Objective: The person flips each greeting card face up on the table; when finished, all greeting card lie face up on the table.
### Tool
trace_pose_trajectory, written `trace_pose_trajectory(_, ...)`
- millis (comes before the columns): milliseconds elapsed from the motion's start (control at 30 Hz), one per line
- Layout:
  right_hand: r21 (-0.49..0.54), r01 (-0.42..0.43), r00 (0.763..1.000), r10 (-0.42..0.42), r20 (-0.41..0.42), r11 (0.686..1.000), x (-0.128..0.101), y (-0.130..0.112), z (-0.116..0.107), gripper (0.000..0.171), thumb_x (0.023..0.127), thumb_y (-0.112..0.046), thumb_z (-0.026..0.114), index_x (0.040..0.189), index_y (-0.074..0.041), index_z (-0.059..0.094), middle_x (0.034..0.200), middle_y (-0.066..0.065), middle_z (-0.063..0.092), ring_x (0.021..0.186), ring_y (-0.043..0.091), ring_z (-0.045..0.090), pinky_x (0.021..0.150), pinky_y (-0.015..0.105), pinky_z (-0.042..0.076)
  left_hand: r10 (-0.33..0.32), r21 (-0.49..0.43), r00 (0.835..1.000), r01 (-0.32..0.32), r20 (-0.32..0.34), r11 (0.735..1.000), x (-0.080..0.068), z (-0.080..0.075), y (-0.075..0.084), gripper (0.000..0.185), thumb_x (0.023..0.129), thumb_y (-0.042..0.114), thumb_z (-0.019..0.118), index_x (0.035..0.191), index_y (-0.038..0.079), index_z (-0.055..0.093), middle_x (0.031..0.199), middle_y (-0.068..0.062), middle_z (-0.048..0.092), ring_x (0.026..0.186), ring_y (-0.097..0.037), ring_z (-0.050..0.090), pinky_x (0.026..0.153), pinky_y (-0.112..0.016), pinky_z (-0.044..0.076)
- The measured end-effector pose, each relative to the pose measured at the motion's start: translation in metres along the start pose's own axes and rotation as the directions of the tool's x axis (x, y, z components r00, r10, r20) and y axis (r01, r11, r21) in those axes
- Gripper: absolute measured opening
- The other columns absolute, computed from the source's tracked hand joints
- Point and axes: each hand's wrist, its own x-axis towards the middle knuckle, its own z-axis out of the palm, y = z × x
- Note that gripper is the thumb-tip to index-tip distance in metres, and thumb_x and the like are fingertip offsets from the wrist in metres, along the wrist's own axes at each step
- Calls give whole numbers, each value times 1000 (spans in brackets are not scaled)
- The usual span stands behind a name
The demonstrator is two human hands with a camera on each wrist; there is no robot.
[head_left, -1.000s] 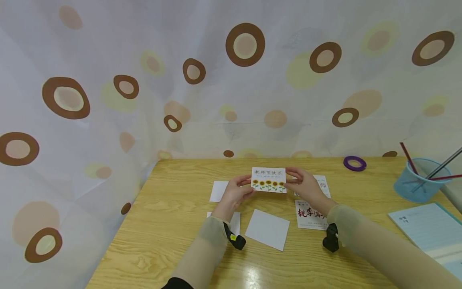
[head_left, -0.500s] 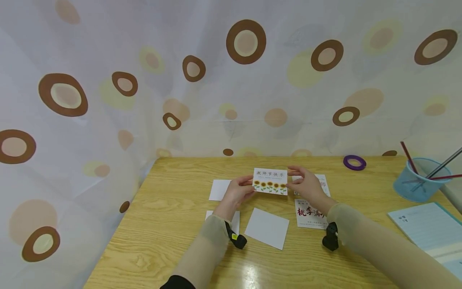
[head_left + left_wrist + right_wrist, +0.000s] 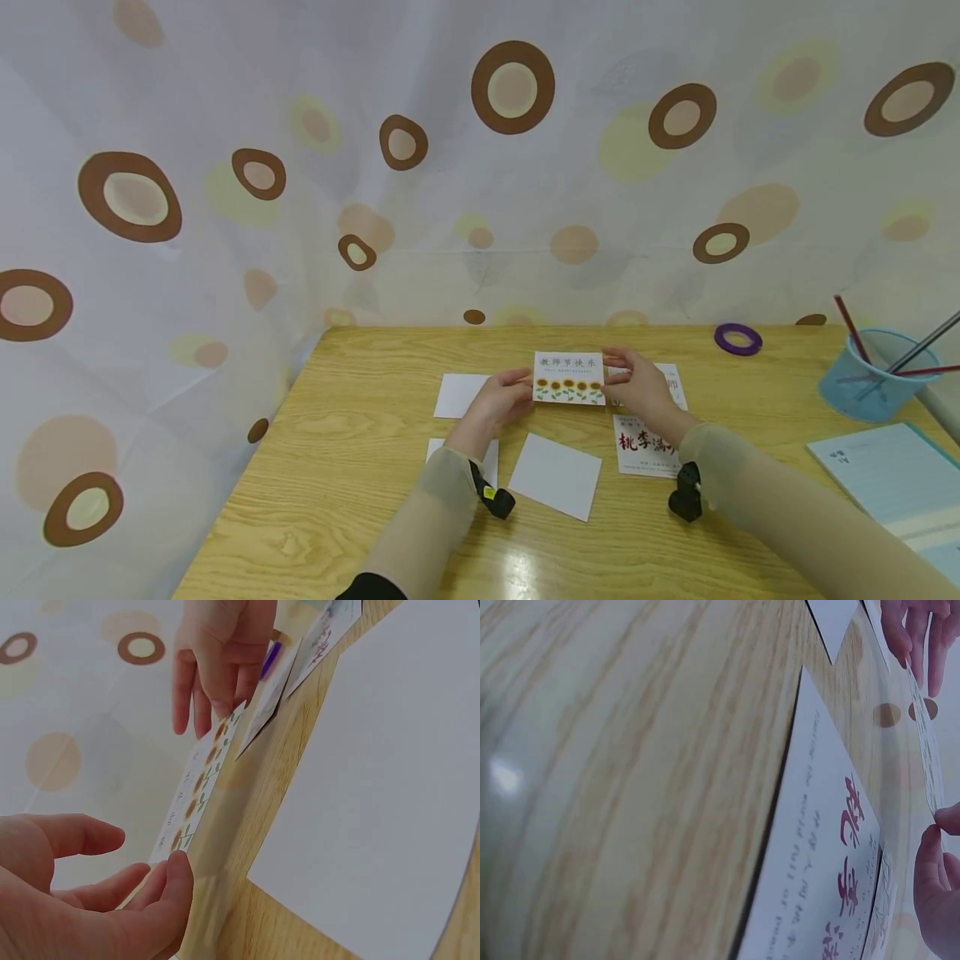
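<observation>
Head view shows the sunflower card [image 3: 569,378] held up above the tabletop [image 3: 337,450], printed face toward me, between my left hand [image 3: 495,400] and my right hand [image 3: 642,385]. Each grip pinches the card lightly at a side edge with the fingertips, leaving nearly all the print uncovered. From the left wrist, one upper finger of my left hand stands clear of the card.

The red-lettered card [image 3: 641,447] lies flat just nearer me than my right hand, and another printed card [image 3: 674,385] lies partly hidden behind that hand. Between my arms lies a blank white card [image 3: 557,477], turned at an angle.

To hold this well, I think the pressure should be equal on both sides, just enough to prevent slipping; thin card would probably bow if my hands squeezed inward. I should hold the top edge level, place fingertips only at the margins, off flowers and lettering, and carry both hands high enough not to drag the flat cards.
</observation>
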Motion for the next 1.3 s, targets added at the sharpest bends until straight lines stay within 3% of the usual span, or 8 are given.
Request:
trace_pose_trajectory(433, -63, -26, 1000, 25, -18, 998, 6, 4, 6, 62, 91, -3, 66, 148, -4, 41, 145, 22, 50, 112, 34, 61, 83, 37, 58, -8, -10, 999, 8, 31, 1000, 1, -2, -2, 54, 96, -2, 54, 148, 0, 41, 144, -23, 51, 110, -24, 60, 104, -39, 50)
trace_pose_trajectory(733, -68, -45, 999, 44, -16, 997, 7, 5, 8, 60, 91, -4, 67, 146, -1, 43, 145, 24, 50, 114, 35, 59, 87, 39, 57, -37, -45, 998, 39, 55, 998, 2, -3, -3, 50, 101, 5, 51, 150, 0, 39, 149, -25, 44, 132, -34, 51, 108, -41, 47)
trace_pose_trajectory(967, -44, -71, 997, 72, 6, 997, 8, 3, 9, 59, 93, -2, 62, 148, -3, 41, 147, 24, 48, 123, 36, 55, 94, 42, 55, -63, -27, 996, 65, 57, 998, 3, -4, -3, 49, 103, 9, 50, 151, 1, 38, 146, -23, 47, 131, -33, 51, 107, -40, 48)
trace_pose_trajectory(1300, -47, -68, 996, 70, 46, 997, 11, 5, 8, 58, 93, 1, 55, 149, -3, 40, 146, 25, 49, 123, 37, 55, 70, 25, 49, -61, -5, 996, 62, 71, 998, 2, -6, -3, 52, 104, 10, 48, 153, 0, 32, 147, -23, 46, 132, -32, 51, 107, -39, 48)
